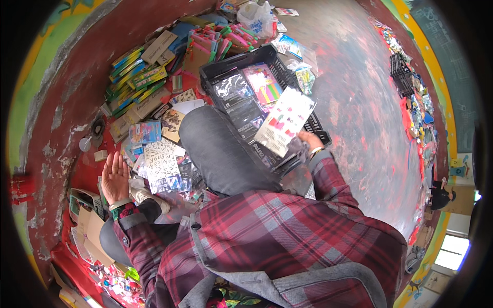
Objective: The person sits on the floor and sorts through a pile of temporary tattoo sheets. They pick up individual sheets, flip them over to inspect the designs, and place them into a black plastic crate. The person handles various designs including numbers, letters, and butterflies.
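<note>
My right hand (310, 141) grips the lower right edge of a white printed sheet (287, 120) with red and dark designs, holding it tilted over a black plastic crate (281, 66). Something dark and crumpled (298, 147) is next to those fingers; I cannot make out what it is. Flat dark packets (232, 88) and a brightly coloured packet (265, 82) lie inside the crate. At the left, my left hand (115, 177) is raised palm up, fingers stretched and holding nothing. Beside it, a white sheet with black figures (160, 160) rests on a loose pile of packets.
My bent knee (210, 143) stands against the crate. Stacked yellow-green packs (136, 77) and pink and green items (221, 43) lie along the wall. A clear plastic bag (256, 19) sits beyond. Another black crate (400, 76) and a person (440, 197) are at far right.
</note>
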The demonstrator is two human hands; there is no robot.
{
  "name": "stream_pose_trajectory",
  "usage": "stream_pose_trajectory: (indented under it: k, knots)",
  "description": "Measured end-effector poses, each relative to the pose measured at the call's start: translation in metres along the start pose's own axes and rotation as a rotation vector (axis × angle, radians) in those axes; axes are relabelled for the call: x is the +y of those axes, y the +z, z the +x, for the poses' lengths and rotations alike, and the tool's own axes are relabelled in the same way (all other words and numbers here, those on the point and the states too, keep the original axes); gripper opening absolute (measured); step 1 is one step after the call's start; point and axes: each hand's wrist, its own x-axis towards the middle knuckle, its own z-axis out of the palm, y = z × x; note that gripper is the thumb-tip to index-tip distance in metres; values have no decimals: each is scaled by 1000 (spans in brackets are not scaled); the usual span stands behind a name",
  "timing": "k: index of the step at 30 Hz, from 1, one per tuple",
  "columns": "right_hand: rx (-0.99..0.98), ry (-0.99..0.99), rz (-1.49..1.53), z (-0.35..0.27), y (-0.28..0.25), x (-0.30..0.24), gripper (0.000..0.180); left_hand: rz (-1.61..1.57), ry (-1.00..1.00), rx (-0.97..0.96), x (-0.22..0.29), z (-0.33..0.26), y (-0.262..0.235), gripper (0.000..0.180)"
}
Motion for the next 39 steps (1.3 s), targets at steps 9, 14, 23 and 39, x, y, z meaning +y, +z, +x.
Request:
stream_pose_trajectory:
  k: [9,14,23,39]
  knots:
    - [-103,167,238,6,-22,74,21,33,-44,42,-1,1,-13,41]
    - [-108,235,56,34,-50,89,23,41,-44,118,-3,0,-16,40]
    - [120,456,351,62,-67,90,25,50,-71,128,-6,-3,-45,38]
    - [-56,44,-907,160,-137,156,23,137,-166,110,-27,7,-71,34]
